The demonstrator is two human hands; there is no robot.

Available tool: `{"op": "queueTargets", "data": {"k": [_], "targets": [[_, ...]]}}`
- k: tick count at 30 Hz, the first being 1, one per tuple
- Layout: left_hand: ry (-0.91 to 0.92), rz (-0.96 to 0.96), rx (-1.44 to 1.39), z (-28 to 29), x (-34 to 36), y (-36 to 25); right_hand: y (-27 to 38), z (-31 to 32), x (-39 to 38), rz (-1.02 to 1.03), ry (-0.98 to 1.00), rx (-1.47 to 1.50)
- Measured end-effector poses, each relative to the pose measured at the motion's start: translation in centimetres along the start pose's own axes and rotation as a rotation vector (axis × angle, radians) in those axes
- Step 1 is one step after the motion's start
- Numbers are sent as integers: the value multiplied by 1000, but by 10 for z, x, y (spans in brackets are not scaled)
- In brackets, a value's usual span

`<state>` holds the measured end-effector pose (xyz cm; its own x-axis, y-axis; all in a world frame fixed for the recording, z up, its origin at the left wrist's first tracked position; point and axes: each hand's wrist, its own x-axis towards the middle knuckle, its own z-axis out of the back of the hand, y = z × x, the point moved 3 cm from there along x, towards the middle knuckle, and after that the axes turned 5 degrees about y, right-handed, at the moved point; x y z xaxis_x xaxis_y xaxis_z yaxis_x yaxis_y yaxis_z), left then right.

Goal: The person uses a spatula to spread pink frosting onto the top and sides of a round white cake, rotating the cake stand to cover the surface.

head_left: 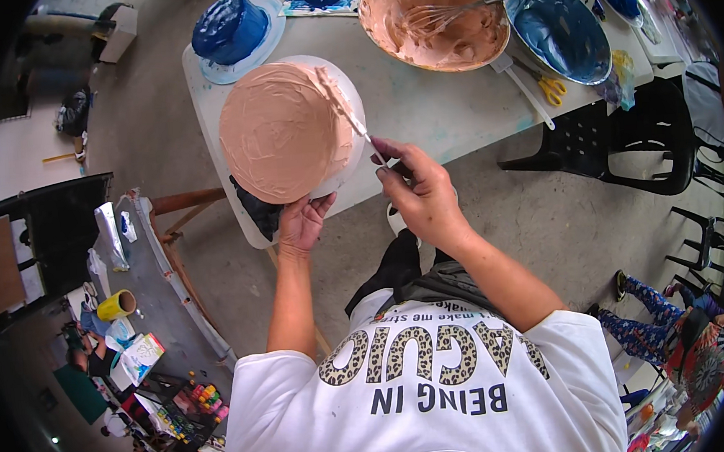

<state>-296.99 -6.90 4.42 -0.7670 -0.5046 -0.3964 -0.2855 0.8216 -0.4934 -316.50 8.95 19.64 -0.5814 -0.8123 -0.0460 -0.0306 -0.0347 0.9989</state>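
Note:
A round cake [280, 135] coated in peach-brown icing is at the table's near left corner. Its white round board [354, 100] shows along the right side. My left hand [306, 224] is palm up at the cake's near edge, fingers curled against the board's rim, with some fingertips hidden. My right hand [418, 190] pinches the handle of an icing spatula [341, 101]. The spatula's icing-smeared blade lies along the cake's right edge. Beyond the cake is a metal bowl [383, 44] of the same peach icing, with a whisk [456, 11] resting in it.
A blue-iced cake [231, 32] stands at the table's far left. A bowl smeared with blue icing [563, 35], a white spatula [529, 97] and yellow-handled scissors [551, 88] are to the right. Black chairs [625, 145] stand beside the table. A person [671, 330] is at the lower right.

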Motion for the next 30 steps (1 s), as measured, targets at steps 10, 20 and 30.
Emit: {"op": "queueTargets", "data": {"k": [10, 20, 30], "targets": [[19, 41, 51, 3, 1, -4, -35, -2, -1, -194, 2, 123], [85, 13, 133, 7, -9, -19, -9, 15, 21, -109, 50, -75], [-29, 109, 112, 33, -15, -35, 31, 29, 34, -85, 209, -37]]}}
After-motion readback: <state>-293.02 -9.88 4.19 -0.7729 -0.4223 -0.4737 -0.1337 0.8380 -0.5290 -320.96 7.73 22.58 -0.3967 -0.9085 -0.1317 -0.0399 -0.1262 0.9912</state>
